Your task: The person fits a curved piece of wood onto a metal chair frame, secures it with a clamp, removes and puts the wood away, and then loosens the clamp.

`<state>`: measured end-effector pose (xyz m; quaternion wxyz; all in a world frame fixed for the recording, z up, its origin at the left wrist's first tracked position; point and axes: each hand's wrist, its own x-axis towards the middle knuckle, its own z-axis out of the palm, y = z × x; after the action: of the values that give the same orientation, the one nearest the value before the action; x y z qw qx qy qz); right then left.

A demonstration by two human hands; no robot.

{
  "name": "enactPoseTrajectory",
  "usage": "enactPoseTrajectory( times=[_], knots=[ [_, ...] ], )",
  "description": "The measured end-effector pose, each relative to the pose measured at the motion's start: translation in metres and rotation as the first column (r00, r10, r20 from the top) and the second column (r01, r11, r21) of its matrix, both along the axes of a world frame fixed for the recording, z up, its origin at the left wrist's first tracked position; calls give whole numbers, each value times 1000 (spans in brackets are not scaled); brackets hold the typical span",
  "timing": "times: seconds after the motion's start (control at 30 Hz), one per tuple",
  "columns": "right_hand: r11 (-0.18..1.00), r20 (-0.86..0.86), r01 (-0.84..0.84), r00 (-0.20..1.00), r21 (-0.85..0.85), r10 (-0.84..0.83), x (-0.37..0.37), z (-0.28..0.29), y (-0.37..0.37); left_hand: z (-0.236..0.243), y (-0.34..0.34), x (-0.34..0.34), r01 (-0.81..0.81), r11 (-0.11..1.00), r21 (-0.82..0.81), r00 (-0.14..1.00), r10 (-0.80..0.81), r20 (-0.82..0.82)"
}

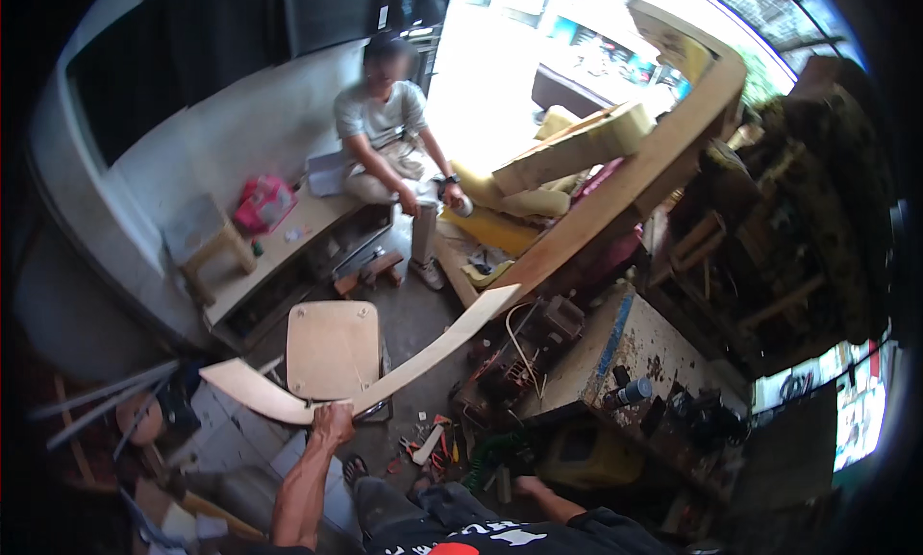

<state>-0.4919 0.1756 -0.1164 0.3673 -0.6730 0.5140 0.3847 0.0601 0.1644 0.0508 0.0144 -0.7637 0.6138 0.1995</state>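
Left grip [334,425]: closed around the curved wooden piece [433,354] near its bend; my fingers covered that stretch of wood.
Curved wooden piece: held in front of me, short arm up to the left, longer arm up to the right. In view it crossed the lower edge of the square wooden seat [334,348]; contact between them could not be judged.
Right grip [528,485]: low, near dark clutter; fingers hard to make out, so I could not tell whether it was spread, closed or holding anything.
Bench [601,336]: stained top to my right, a cylindrical can [630,394] near its edge; objects beside the can merged into shadow.
Floor tools [428,446]: scattered ahead of my feet, too small to sort.
Timber frame [639,166]: upper right, its lower end partly behind my piece.
Other person [385,113]: seated opposite, small pale object at one hand, kind unclear.
Doorway: washed out by glare.
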Motion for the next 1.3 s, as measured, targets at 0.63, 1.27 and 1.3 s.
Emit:
enactPoseTrajectory(
  times=[0.63, 1.27, 1.3],
  knots=[
    [572, 268, 807, 589, -147, -763, 58, 30, 176, -12, -200, -94, -144, 981, -132, 984, 127, -129],
    [632, 326, 719, 694, -287, -642, 329, 59, 134, -3, -68, 136, 549, 834, -56, 828, -552, -98],
    [603, 383, 717, 696, -350, -607, 334, 55, 137, 5, -65, 143, 548, 835, -49, 829, -550, -97]
  ],
)
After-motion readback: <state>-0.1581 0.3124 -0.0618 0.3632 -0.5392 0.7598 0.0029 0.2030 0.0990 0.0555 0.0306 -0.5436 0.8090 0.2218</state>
